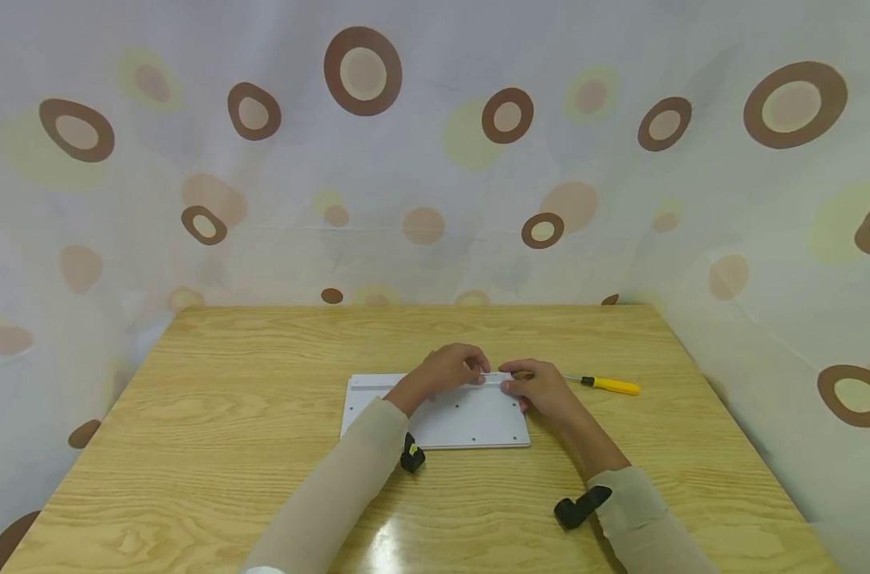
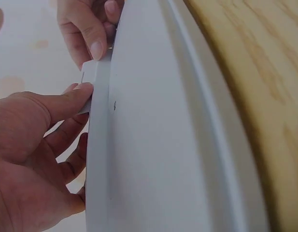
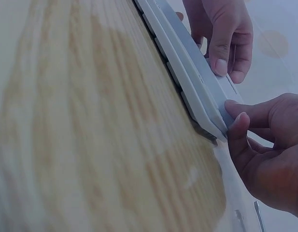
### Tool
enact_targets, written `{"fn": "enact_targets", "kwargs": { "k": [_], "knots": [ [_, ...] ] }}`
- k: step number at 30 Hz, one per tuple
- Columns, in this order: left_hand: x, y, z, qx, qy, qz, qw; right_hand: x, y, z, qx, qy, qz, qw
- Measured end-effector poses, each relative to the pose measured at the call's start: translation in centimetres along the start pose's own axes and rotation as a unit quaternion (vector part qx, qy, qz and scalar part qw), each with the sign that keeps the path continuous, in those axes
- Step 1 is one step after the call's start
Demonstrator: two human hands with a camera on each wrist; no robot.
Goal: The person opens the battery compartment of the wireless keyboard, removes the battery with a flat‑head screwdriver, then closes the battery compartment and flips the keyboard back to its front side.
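A white keyboard (image 1: 435, 426) lies face down on the table, its back dotted with small dark screw holes and its key edges showing in the right wrist view. At its far edge my left hand (image 1: 454, 368) pinches a small white flap (image 2: 86, 72) between thumb and fingers; the flap sticks out past the edge and has a thin slit. My right hand (image 1: 545, 391) grips the far right corner of the keyboard, thumb and index finger (image 3: 252, 113) on the raised strip beside the flap. Part of the keyboard is hidden under my left forearm.
A screwdriver (image 1: 610, 386) with a yellow and black handle lies on the wooden table (image 1: 248, 446) just right of my right hand, its shaft pointing toward the keyboard. A patterned white curtain (image 1: 420, 159) hangs behind the table and on both sides.
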State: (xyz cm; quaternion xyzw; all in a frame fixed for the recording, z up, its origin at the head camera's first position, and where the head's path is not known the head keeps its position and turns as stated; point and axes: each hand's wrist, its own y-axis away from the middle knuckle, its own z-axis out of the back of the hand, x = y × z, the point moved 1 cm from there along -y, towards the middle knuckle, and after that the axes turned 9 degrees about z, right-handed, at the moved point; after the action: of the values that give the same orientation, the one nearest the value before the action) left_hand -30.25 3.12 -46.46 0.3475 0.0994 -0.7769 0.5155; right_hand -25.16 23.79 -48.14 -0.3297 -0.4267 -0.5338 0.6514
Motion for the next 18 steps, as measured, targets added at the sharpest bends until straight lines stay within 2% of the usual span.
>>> {"fn": "enact_targets", "kwargs": {
  "k": [8, 15, 18],
  "knots": [
    [0.6, 0.8, 0.8, -0.022, 0.043, -0.009, 0.9988, -0.2, -0.2, -0.1, -0.004, 0.014, -0.006, 1.000],
    [2.0, 2.6, 3.2, -0.042, 0.069, -0.029, 0.9963, 0.2, 0.0, -0.3, -0.009, 0.022, -0.010, 1.000],
    [3.2, 3.5, 4.4, -0.044, 0.079, -0.022, 0.9956, 0.1, 0.1, -0.3, -0.009, 0.022, -0.009, 1.000]
  ]
}}
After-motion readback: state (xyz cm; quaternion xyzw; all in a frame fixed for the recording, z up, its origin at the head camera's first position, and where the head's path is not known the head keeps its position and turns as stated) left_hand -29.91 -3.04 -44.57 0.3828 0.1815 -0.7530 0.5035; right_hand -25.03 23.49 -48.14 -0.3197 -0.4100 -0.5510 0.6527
